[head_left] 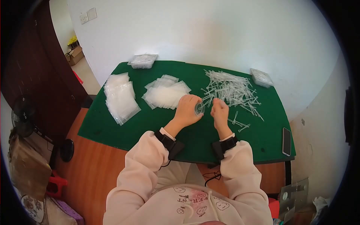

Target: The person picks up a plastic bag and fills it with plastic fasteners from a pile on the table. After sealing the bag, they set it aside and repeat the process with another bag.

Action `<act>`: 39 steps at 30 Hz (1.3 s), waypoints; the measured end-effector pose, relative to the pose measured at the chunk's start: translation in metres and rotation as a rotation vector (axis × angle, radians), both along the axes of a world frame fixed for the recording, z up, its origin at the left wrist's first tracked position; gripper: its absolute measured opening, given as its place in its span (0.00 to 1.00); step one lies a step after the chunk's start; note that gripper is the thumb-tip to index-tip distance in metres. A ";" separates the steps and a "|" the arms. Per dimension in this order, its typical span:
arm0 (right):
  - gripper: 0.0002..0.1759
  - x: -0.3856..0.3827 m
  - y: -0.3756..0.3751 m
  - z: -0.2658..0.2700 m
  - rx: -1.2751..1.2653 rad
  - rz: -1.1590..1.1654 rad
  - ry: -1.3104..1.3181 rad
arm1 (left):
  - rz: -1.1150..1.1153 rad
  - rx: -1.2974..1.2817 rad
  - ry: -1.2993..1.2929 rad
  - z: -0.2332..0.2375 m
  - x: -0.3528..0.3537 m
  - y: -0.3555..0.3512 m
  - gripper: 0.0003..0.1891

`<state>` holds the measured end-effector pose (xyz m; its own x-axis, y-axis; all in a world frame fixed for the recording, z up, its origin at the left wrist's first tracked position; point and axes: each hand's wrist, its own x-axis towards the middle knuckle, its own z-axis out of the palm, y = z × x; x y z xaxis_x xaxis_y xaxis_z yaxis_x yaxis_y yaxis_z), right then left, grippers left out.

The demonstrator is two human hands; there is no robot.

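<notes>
My left hand (188, 111) is closed round a small clear round container (199, 108), its open end turned to the right. Just right of it, my right hand (220, 111) has its fingers pinched together; what they hold, if anything, is too small to make out. Beyond my right hand lies a large pile of thin clear plastic sticks with looped ends (232, 88). A few loose sticks (240, 124) lie nearer me. Beyond my left hand is a heap of clear plastic bags (167, 92), and further left a spread stack of similar bags (122, 98).
The green table (108, 131) has a filled clear pack (143, 61) at its back left and another (262, 78) at its back right. A phone (286, 141) lies by the right edge. A white wall stands behind, and a fan (24, 114) at far left.
</notes>
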<state>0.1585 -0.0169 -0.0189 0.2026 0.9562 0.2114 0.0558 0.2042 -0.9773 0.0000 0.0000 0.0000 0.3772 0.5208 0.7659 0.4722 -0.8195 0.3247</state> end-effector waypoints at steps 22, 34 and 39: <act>0.13 -0.004 -0.009 -0.001 0.400 -0.107 0.000 | -0.164 -0.313 0.019 -0.008 0.012 -0.007 0.28; 0.07 -0.013 -0.001 -0.010 0.367 -0.009 -0.010 | -0.304 -0.467 -0.085 -0.015 0.016 -0.003 0.28; 0.13 -0.007 -0.004 -0.004 0.280 0.022 0.278 | -0.422 -0.545 -0.202 -0.011 0.010 0.000 0.28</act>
<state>0.1518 -0.0206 -0.0230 0.2688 0.8742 0.4043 -0.2111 0.4630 -0.8609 0.0098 -0.0002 -0.0107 0.5095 0.6896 0.5147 0.0382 -0.6157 0.7871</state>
